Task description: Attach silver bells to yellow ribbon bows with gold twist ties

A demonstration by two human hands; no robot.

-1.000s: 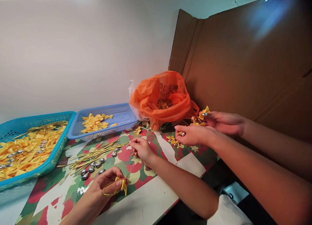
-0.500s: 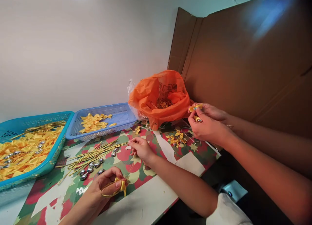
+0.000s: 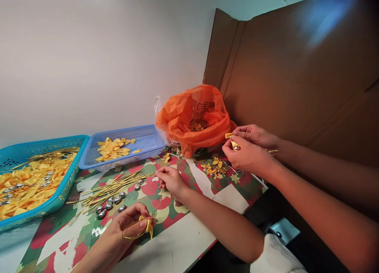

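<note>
My left hand (image 3: 133, 223), low in the view, pinches a yellow ribbon bow (image 3: 149, 227) between thumb and fingers. A gold wire (image 3: 128, 237) curves in a loop from the bow around the thumb. My right hand (image 3: 171, 182) is closed in a pinch over the table, close to the tips of a spread bundle of gold wires (image 3: 115, 188). Whatever lies between its fingertips is too small to make out. Several shiny silver beads (image 3: 109, 206) lie between the wires and my left hand.
Left stands a teal basket (image 3: 66, 186) of yellow bows, beads and wires, beside a blue basket (image 3: 148, 137) holding bows. Behind sits an orange bag (image 3: 177, 115). Finished-looking bows (image 3: 214, 166) lie near a co-worker's hands (image 3: 245, 146), which hold a bow. Cardboard (image 3: 296, 87) rises at right.
The co-worker's hands have shifted slightly left and turned their bow. Both of my hands stay nearly still, with the bow held in my left.
</note>
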